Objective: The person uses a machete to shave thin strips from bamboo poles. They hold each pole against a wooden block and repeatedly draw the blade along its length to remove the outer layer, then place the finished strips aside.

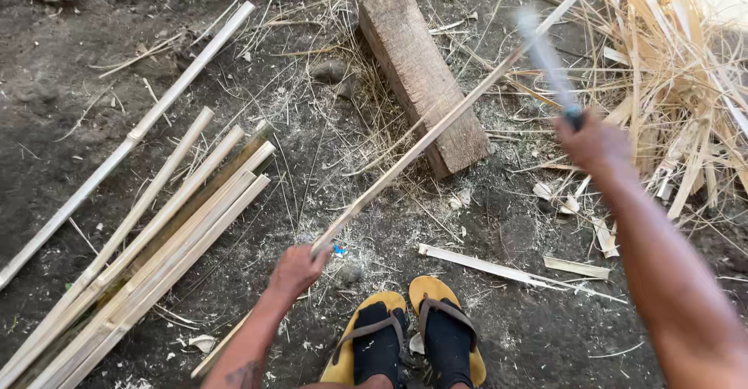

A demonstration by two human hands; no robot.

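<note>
My left hand grips the near end of a long thin bamboo strip, which runs up and to the right across a wooden block lying on the dirt. My right hand is raised at the right, shut on the handle of a long blade that is blurred with motion and points up over the strip. My two feet in black socks and yellow sandals stand just below the left hand.
A bundle of split bamboo strips lies at the left, one long pole beside it. A heap of bamboo shavings and offcuts fills the right. Loose slivers lie near my feet on dark earth.
</note>
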